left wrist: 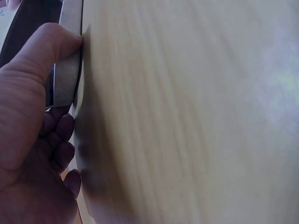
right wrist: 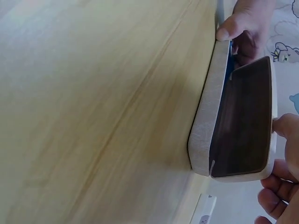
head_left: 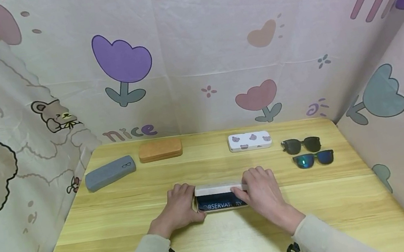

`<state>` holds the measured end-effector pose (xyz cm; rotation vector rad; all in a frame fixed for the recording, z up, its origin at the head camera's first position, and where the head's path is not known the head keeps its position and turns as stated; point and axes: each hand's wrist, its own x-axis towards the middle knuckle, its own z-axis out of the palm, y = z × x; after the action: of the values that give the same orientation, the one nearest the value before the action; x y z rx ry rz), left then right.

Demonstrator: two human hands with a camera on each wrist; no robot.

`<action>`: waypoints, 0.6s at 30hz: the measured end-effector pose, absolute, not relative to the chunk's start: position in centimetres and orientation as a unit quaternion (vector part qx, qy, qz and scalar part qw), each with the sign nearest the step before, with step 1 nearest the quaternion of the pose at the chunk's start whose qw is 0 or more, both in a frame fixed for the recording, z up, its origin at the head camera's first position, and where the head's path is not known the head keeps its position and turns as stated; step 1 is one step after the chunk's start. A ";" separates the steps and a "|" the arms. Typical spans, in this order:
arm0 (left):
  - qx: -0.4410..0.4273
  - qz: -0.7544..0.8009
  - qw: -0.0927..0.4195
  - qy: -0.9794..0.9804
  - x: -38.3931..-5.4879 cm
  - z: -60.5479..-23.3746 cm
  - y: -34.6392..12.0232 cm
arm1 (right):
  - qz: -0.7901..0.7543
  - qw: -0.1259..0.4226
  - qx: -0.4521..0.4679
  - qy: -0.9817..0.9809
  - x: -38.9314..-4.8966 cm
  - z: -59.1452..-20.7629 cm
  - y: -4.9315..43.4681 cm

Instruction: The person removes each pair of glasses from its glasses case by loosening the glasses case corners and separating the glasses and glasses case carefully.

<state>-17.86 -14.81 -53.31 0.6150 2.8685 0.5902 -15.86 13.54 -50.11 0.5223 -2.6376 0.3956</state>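
Note:
A pale glasses case (right wrist: 205,112) sits on the table between both hands, its lid (right wrist: 247,116) raised to show a dark inner face. Inside, a dark piece (head_left: 213,200) carries white lettering that reads "OBSERVATORY". The left hand (head_left: 177,209) grips the case's left end, thumb at the front wall and fingers round the end. At the lid's right end, the right hand (head_left: 266,193) holds the lid by its edge between thumb and fingers. In the left wrist view, the thumb (left wrist: 46,44) presses on the case's front wall.
A grey glasses case (head_left: 110,173) and a tan one (head_left: 160,150) lie at the back left. Further right is a white case (head_left: 250,141) with bear prints. Two pairs of sunglasses, dark (head_left: 302,145) and blue-lensed (head_left: 313,159), lie near the table's right edge. Printed curtains surround the table (head_left: 236,244).

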 end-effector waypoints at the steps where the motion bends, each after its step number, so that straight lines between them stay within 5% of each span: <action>1: 0.205 0.197 0.074 0.956 -17.9 -53.3 -14.8 | 0.144 0.211 0.188 -0.948 -15.8 -50.1 13.5; 18: 0.203 0.204 0.071 0.955 -17.8 -53.3 -14.8 | 0.154 0.211 0.179 -0.948 -15.6 -50.4 13.5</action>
<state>-17.83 -14.76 -53.34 0.6093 2.8727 0.6127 -15.56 13.45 -50.39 0.4975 -2.6356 0.4288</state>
